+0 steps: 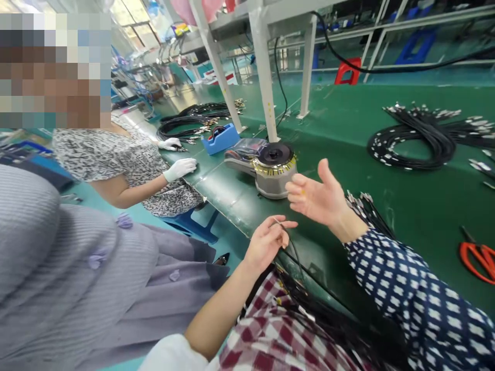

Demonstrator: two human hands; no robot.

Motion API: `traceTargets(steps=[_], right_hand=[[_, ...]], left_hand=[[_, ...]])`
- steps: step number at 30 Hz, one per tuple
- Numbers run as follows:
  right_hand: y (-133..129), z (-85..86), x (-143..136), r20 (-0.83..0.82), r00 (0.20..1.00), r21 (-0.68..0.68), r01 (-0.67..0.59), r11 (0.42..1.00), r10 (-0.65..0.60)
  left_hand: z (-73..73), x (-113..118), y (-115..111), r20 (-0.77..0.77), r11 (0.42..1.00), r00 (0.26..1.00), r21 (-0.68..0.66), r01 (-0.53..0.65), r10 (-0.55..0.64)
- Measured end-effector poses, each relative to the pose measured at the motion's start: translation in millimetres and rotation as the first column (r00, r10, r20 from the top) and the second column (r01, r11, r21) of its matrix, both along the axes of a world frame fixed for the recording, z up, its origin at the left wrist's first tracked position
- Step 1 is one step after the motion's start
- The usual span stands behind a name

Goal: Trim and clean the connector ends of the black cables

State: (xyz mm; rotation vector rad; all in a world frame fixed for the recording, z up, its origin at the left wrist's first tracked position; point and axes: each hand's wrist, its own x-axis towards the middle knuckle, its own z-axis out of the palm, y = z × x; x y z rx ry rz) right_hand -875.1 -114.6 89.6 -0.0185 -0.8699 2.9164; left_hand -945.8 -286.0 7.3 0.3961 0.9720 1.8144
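Observation:
My left hand (pixel 268 242) is at the table's front edge, its fingers curled around a black cable (pixel 309 272) with one finger stretched out. The cable runs down to the right, and a thin strand loops by the fingertips. My right hand (pixel 319 198), in a navy patterned sleeve, hangs open over the table, palm facing me and thumb up. A small yellow spot shows on its fingers. Just left of those fingertips stands a round grey tape dispenser (pixel 274 172) with yellow pieces around its rim. More black cables (pixel 328 309) lie across the plaid apron on my lap.
Coiled black cables (pixel 410 149) lie at the right, orange-handled scissors (pixel 479 255) at the right edge. A blue tape holder (pixel 221 139) stands behind the dispenser. White-gloved hands (pixel 181 169) of a co-worker rest at the far-left table edge; another person (pixel 96 268) stands close by.

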Motion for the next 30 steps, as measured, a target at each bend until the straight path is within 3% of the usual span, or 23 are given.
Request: traceTargets(steps=[4, 9, 11, 12, 13, 15, 16, 17, 18, 20, 22, 25, 27, 30], right_hand=[[5, -18.6, 52, 0.102, 0.964, 0.067, 0.240, 0.968, -0.246], [-3, -43.0, 78, 0.141, 0.928, 0.222, 0.309, 0.925, -0.344], [2, -46.2, 88, 0.146, 0.892, 0.389, 0.346, 0.854, -0.428], [7, -45.8, 95, 0.137, 0.849, 0.534, 0.370, 0.760, -0.510], [15, -44.3, 102, 0.107, 0.783, 0.700, 0.378, 0.606, -0.613], [30, -40.7, 119, -0.026, 0.621, 0.953, 0.251, 0.168, -0.783], [35, -40.1, 127, -0.107, 0.557, 0.991, 0.122, -0.046, -0.823], [38, -41.0, 133, -0.180, 0.518, 0.976, -0.011, -0.217, -0.836], [38, -43.7, 138, -0.233, 0.510, 0.934, -0.119, -0.337, -0.828], [29, -54.4, 140, -0.296, 0.569, 0.844, -0.220, -0.490, -0.767], [13, -68.9, 136, -0.326, 0.668, 0.781, -0.208, -0.588, -0.669], [-5, -86.2, 127, -0.400, 0.714, 0.659, -0.211, -0.722, -0.574], [-10, -90.4, 126, -0.432, 0.737, 0.609, -0.186, -0.771, -0.519], [-9, -90.7, 127, -0.467, 0.730, 0.603, -0.151, -0.783, -0.500]], left_hand=[[7.6, 10, 2, -0.197, 0.989, 0.978, -0.143, 0.041, -0.069], [13.0, 17, 4, -0.321, 0.973, 0.946, -0.229, -0.029, -0.047], [14.2, 18, 5, -0.368, 0.971, 0.929, -0.230, -0.062, -0.028], [14.3, 17, 5, -0.386, 0.969, 0.922, -0.232, -0.081, -0.016], [14.2, 17, 4, -0.398, 0.967, 0.917, -0.234, -0.100, -0.001], [13.0, 15, 4, -0.406, 0.962, 0.914, -0.237, -0.134, 0.028], [11.9, 14, 4, -0.404, 0.960, 0.914, -0.238, -0.146, 0.039], [10.8, 13, 4, -0.399, 0.959, 0.916, -0.239, -0.153, 0.047], [9.5, 13, 5, -0.392, 0.958, 0.919, -0.241, -0.155, 0.050], [6.8, 13, 6, -0.373, 0.957, 0.927, -0.248, -0.148, 0.046], [3.9, 13, 8, -0.353, 0.958, 0.935, -0.253, -0.134, 0.037], [-1.0, 14, 11, -0.306, 0.964, 0.951, -0.240, -0.111, 0.033], [-5.1, 13, 14, -0.290, 0.968, 0.956, -0.225, -0.110, 0.042], [-12.6, 13, 18, -0.312, 0.966, 0.948, -0.225, -0.130, 0.055]])
